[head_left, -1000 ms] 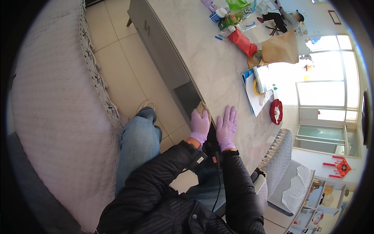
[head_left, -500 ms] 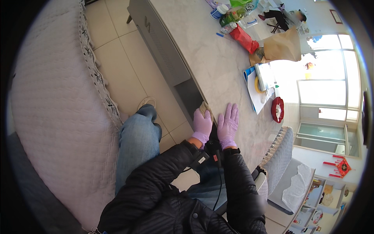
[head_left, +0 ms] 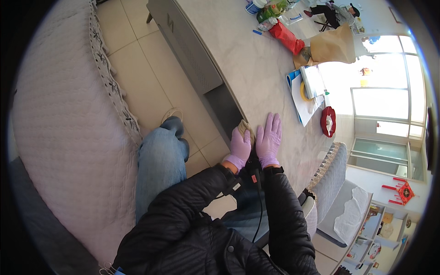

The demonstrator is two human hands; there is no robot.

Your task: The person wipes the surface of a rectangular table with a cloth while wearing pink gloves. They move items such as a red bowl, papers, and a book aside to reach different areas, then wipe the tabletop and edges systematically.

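Note:
My left hand [head_left: 240, 146], in a lilac glove, is closed round a crumpled tan cloth [head_left: 245, 128] at the edge of the marble-patterned table [head_left: 238, 64]. Part of the cloth shows above the fingers, against the table's rim. Lying flat on the tabletop just to its right is my right hand [head_left: 268, 140], gloved the same way, its fingers stretched out and nothing held. Below the edge by the left hand is a dark open recess [head_left: 223, 106] in the table's grey side.
Farther along the tabletop lie papers [head_left: 301, 103] with a yellow tape roll, a red dish [head_left: 327, 121], a red bag [head_left: 286, 38] and a brown paper bag [head_left: 332, 46]. A quilted sofa [head_left: 68, 137] stands at left. Another person [head_left: 339, 16] sits in the far background.
My view has shifted slightly, so the table and its things sit a little differently. The left hand still grips the cloth at the edge; the right stays flat on the table.

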